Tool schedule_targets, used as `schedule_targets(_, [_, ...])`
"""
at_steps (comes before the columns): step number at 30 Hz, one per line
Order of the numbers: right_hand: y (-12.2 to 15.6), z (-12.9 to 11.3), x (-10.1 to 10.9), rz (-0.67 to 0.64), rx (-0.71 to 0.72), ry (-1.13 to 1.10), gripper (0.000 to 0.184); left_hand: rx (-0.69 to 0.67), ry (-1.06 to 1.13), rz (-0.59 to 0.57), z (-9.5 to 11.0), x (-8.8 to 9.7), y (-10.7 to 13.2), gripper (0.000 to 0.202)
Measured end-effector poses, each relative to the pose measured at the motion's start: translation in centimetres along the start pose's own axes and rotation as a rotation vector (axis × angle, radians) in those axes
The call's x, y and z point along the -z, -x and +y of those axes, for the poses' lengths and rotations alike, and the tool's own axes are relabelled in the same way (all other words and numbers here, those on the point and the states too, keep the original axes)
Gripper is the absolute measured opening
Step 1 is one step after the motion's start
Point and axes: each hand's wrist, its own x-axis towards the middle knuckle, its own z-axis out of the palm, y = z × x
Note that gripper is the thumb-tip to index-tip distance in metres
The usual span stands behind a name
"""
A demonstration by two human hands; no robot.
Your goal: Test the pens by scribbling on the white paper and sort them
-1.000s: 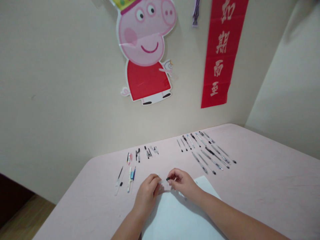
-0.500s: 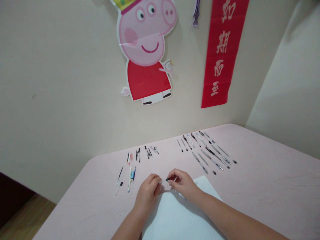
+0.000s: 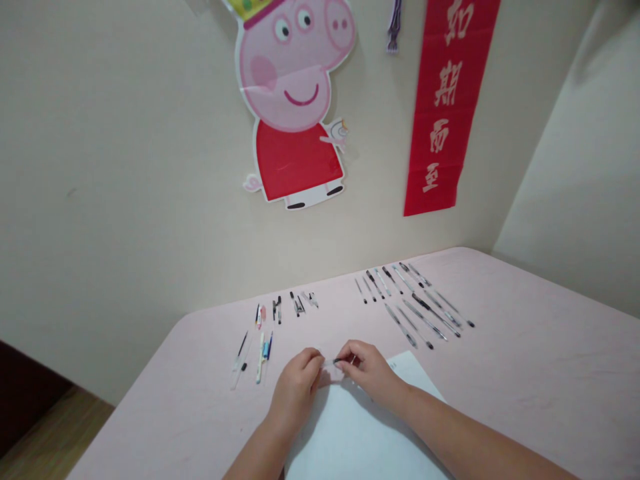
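Observation:
My left hand (image 3: pixel 296 381) is closed on a clear pen barrel (image 3: pixel 328 363), whose end sticks out past the fingertips toward the right. In a pinch, my right hand (image 3: pixel 369 368) holds a small black pen part (image 3: pixel 337 361) at that end. The two pieces lie in line and seem to touch; how far one sits in the other is too small to tell. Both hands are above the top edge of a white sheet of paper (image 3: pixel 360 437). The fingers cover much of the barrel.
Rows of pens (image 3: pixel 423 317) lie at the back right of the pink-covered table (image 3: pixel 530 373). Small groups of pen parts (image 3: pixel 299 304) are at the back left, with a blue-and-white pen (image 3: pixel 265 350) and a clear pen with a black cap (image 3: pixel 243 367) nearer. A wall (image 3: pixel 150 200) stands behind.
The black part in my right hand has come into line with the barrel's end, where it was a little apart and tilted before. My left hand has barely moved.

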Motion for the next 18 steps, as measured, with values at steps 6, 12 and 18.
schedule_targets(6, [0.17, -0.38, 0.46, -0.025, 0.108, 0.183, 0.007, -0.063, -0.149, -0.026, -0.38, -0.15, 0.28, 0.024])
schedule_targets(12, [0.20, -0.56, 0.66, -0.049, 0.142, 0.282, 0.009, -0.101, -0.185, 0.000, -0.50, -0.15, 0.35, 0.028])
schedule_targets(18, [0.46, -0.59, 0.68, -0.075, 0.238, 0.363, 0.017, -0.152, -0.209, 0.068, -0.49, -0.16, 0.29, 0.023])
